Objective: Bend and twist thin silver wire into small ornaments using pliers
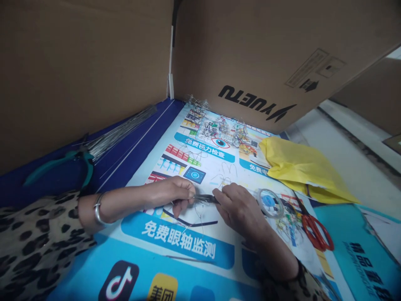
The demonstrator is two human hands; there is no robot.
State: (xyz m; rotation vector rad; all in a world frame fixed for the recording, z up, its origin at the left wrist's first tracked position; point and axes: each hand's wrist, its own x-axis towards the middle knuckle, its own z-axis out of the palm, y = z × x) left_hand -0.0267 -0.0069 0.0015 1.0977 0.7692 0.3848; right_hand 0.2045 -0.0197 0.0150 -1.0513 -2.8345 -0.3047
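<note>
Near the middle of the printed sheet, my right hand (240,211) is closed around a pair of pliers (205,198), whose narrow metal jaws point left. My left hand (179,193) is pinched at the tip of those jaws, holding thin wire. Fine strands of wire (201,213) hang below the jaws, too thin to follow fully. Just beyond my hands lies a bent wire shape (229,169) on the sheet. The pliers' handles are hidden inside my right hand.
Cardboard walls (238,54) enclose the back and left. Teal-handled pliers (84,163) and straight wires (122,129) lie left. Tangled wire pieces (239,133) sit at the back. Rightward are a tape roll (278,212), red-handled scissors (318,232) and a yellow bag (300,165).
</note>
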